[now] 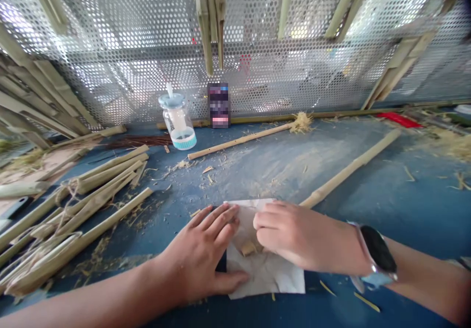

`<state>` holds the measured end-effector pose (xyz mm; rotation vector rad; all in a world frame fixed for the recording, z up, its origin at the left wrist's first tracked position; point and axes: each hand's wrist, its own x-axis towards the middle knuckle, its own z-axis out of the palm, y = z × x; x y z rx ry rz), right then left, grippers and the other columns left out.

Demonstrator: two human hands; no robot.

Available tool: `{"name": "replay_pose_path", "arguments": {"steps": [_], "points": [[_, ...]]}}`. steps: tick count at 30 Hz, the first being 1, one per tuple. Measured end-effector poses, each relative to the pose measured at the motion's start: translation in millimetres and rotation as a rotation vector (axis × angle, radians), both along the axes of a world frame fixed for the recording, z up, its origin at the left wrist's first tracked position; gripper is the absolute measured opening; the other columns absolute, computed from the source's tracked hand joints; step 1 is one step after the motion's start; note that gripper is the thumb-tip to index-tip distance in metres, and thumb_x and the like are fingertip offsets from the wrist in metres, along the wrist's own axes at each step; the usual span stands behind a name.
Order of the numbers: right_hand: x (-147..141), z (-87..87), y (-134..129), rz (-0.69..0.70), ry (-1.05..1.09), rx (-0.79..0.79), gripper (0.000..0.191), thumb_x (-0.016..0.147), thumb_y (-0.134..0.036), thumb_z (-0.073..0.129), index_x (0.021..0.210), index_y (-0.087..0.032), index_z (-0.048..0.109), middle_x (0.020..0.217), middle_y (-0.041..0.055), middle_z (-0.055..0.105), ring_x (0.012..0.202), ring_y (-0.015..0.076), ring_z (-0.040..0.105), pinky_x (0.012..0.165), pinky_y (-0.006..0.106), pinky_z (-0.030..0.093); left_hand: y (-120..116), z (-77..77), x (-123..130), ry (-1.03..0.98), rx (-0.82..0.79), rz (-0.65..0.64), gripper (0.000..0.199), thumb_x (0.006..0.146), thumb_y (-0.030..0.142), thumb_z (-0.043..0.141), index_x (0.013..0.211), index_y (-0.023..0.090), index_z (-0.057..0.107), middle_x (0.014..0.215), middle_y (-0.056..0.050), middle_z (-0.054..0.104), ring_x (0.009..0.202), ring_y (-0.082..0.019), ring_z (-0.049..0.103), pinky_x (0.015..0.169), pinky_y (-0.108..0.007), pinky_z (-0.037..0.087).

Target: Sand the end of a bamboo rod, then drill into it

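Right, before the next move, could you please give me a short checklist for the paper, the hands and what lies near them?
1. Paper smooth: not ok, it shows creases.
2. Left hand on the paper: ok, it lies over the left edge, thumb apart from the fingers.
3. Right hand's grip secure: cannot tell, whatever it may hold is hidden.
4. Paper free of loose bits: not ok, a small tan piece shows on it between the hands.
5. Bamboo rod clear of the right hand: cannot tell, its near end passes behind it.
6. Lidded jar out of the way: ok, upright beyond both hands.
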<state>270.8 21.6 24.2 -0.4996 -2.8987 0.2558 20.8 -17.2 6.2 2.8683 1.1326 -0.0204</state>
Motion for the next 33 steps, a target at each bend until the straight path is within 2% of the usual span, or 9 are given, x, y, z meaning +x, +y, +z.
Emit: {"name": "replay_pose_path", "arguments": {"steps": [3,10,18,20,24,26,29,33], "points": [[-3,-1.0,-5,0.032,-0.019,0.135,0.015,0.097,-0.017,0.048,0.084,-0.018,0.057,0.088,0.0023,0.059,0.078,0.0168,0.045,0.078,0.033,0.038,1,0.2,0,-0.03,-0.006,-0.001,0.075,0.085,0.066,0.052,0.136,0.011,0.051,0.151,-0.017,0.041,0.139,-0.033,0.039,0.114,-0.053,0.033],[26,-0.5,39,-0.127,-0.055,0.089,0.015,0.096,-0.024,0.054,0.084,-0.017,0.058,0.086,0.0031,0.06,0.081,0.0179,0.048,0.073,0.032,0.038,0,-0.4,0,-0.066,-0.029,0.015,0.076,0.083,0.064,0.056,0.138,0.011,0.049,0.151,-0.017,0.041,0.14,-0.034,0.038,0.116,-0.051,0.03],[5,-0.5,4,-0.046,-0.08,0.268,0.013,0.096,-0.014,0.049,0.09,-0.019,0.059,0.09,0.0024,0.061,0.08,0.0185,0.046,0.073,0.034,0.037,1,-4.3,-1,-0.062,0.001,-0.001,0.076,0.085,0.065,0.052,0.138,0.012,0.048,0.151,-0.017,0.041,0.14,-0.033,0.038,0.115,-0.051,0.032],[7,-0.2,12,-0.072,-0.086,0.223,0.012,0.097,-0.019,0.049,0.092,-0.018,0.06,0.091,0.0033,0.062,0.082,0.0189,0.047,0.075,0.034,0.038,2,-4.4,-2,-0.05,0.017,-0.008,0.075,0.086,0.066,0.051,0.137,0.011,0.049,0.151,-0.017,0.041,0.14,-0.033,0.038,0.115,-0.05,0.031],[26,0.3,42,-0.183,-0.081,0.041,0.016,0.097,-0.029,0.053,0.091,-0.017,0.061,0.09,0.004,0.06,0.086,0.0188,0.05,0.073,0.031,0.04,1,-4.8,-3,-0.059,0.03,-0.014,0.075,0.086,0.065,0.051,0.137,0.009,0.049,0.151,-0.018,0.042,0.14,-0.033,0.039,0.115,-0.05,0.032],[32,-0.4,50,-0.222,-0.086,0.031,0.015,0.096,-0.03,0.055,0.09,-0.017,0.061,0.09,0.0042,0.058,0.085,0.0182,0.052,0.07,0.029,0.039,1,-4.5,-2,-0.072,0.024,-0.01,0.074,0.086,0.063,0.052,0.137,0.01,0.049,0.151,-0.017,0.042,0.14,-0.033,0.039,0.115,-0.05,0.032],[27,-4.0,41,-0.201,-0.092,0.119,0.017,0.096,-0.034,0.055,0.091,-0.018,0.061,0.089,0.0037,0.058,0.08,0.0173,0.052,0.066,0.029,0.037,0,-2.9,-1,-0.083,0.004,0.007,0.072,0.085,0.063,0.054,0.136,0.011,0.051,0.15,-0.017,0.043,0.139,-0.033,0.039,0.116,-0.051,0.031],[5,-8.8,12,-0.034,-0.045,0.184,0.021,0.098,-0.037,0.051,0.092,-0.019,0.06,0.088,0.0026,0.059,0.077,0.0166,0.05,0.064,0.03,0.035,1,-1.4,1,-0.055,-0.011,0.015,0.074,0.085,0.065,0.052,0.135,0.011,0.052,0.15,-0.017,0.042,0.139,-0.033,0.039,0.115,-0.05,0.032]]}}
